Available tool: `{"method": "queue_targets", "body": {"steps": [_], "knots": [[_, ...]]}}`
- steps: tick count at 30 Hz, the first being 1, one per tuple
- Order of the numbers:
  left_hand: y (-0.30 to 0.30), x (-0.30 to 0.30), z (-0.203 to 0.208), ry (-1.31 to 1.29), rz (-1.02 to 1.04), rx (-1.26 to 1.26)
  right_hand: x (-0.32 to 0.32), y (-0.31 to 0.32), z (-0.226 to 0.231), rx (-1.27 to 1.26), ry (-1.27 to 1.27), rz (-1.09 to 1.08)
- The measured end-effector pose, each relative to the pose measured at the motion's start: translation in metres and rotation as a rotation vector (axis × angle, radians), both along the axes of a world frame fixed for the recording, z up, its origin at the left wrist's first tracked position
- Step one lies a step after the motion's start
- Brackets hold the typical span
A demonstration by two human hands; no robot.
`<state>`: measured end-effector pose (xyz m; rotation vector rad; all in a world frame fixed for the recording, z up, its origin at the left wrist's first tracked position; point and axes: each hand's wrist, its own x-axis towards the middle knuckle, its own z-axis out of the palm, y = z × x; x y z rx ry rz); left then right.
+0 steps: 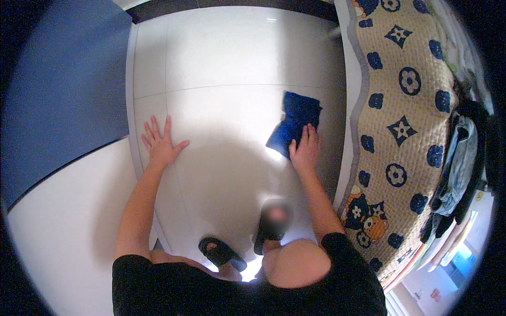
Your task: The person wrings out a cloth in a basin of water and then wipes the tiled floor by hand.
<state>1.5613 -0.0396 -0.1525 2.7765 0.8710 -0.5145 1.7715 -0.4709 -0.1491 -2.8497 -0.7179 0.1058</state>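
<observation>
A dark blue cloth (301,109), bent in the middle, lies on the pale tiled floor (226,58), right of centre. My right hand (305,151) rests on its near end with the fingers stretched out and lying flat over the fabric; the palm's underside is hidden. Over on the left, my left hand (162,149) is spread wide with nothing in it. It is near the foot of the white wall, and whether it touches the floor I cannot tell.
To the right stands a bed with a beige patterned cover (379,137); jeans (458,168) and dark clothes lie on it. A blue panel (68,89) and white wall (68,231) bound the left. Dark skirting (232,4) crosses the far end. Black slippers (220,253) are on my feet.
</observation>
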Motion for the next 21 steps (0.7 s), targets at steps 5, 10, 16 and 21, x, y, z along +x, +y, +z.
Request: {"method": "queue_targets", "body": {"steps": [5, 10, 16, 21], "knots": [[0.004, -0.008, -0.002, -0.025, -0.002, 0.044, 0.022, 0.042, 0.029, 0.015, -0.042, -0.091], [-0.002, 0.002, -0.007, -0.025, -0.016, 0.036, 0.078, 0.073, -0.01, 0.05, -0.046, 0.108], [0.001, -0.004, 0.0, 0.018, 0.007, -0.012, 0.063, 0.092, -0.018, 0.188, -0.058, 0.173], [0.004, -0.002, 0.004, 0.072, 0.014, 0.015, 0.003, 0.054, -0.011, 0.148, 0.04, 0.215]]}}
